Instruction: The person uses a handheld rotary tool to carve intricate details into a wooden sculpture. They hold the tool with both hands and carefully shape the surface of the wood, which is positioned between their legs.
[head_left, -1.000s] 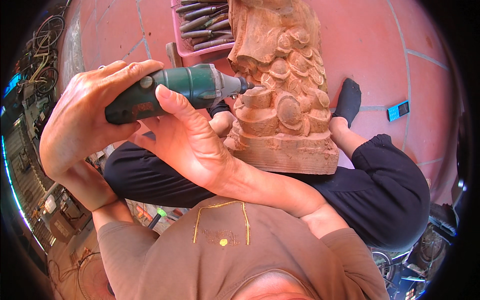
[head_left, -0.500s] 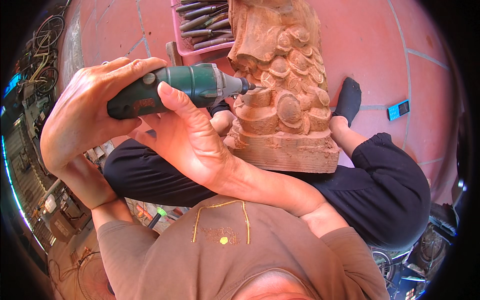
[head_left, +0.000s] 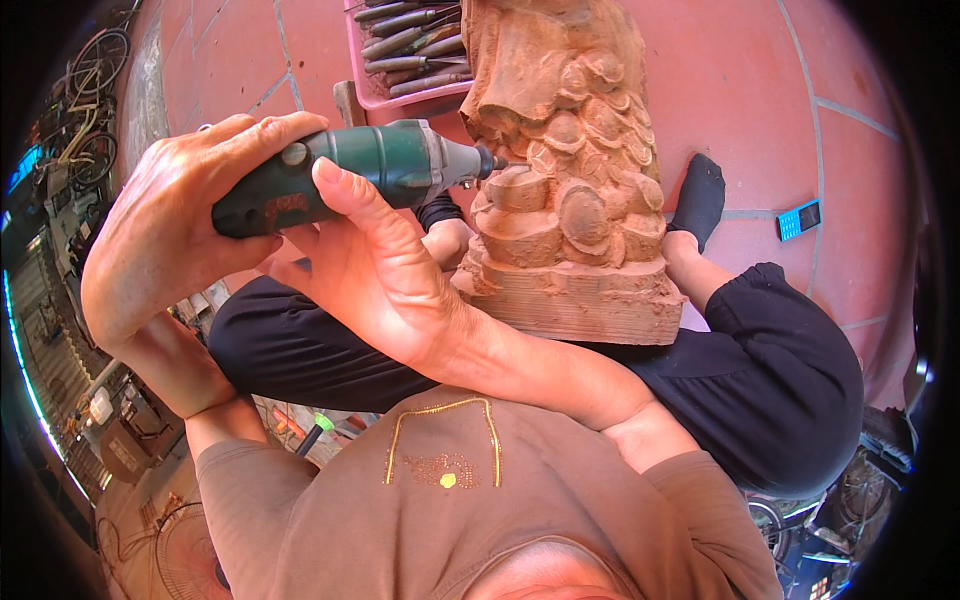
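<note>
My left hand (head_left: 165, 225) is wrapped round the rear of a green die grinder (head_left: 375, 165) with a grey nose. My right hand (head_left: 390, 275) holds the same tool from the near side, thumb laid along its body and the other fingers partly hidden beneath it. A thin bit sticks out to the right and reaches the reddish-brown wood carving (head_left: 585, 215), at the edge of a rounded step in its lower part. Coin-like discs and rounded lumps cover the carving, which stands on a plain block base between my legs. Whether the bit is spinning I cannot tell.
Beyond the carving lies a pink tray (head_left: 375, 100) of several carving tools (head_left: 415, 45) with dark handles. A blue keypad phone (head_left: 798, 221) rests on the red tiled floor (head_left: 740, 90) at the right. Bicycles (head_left: 95, 70) stand far left, and a fan (head_left: 185, 560) lower left.
The carving sits slightly farther right in the picture. The grinder's nose has tipped a little upward, and its bit has moved slightly up and left on the wood. Both hands keep their hold.
</note>
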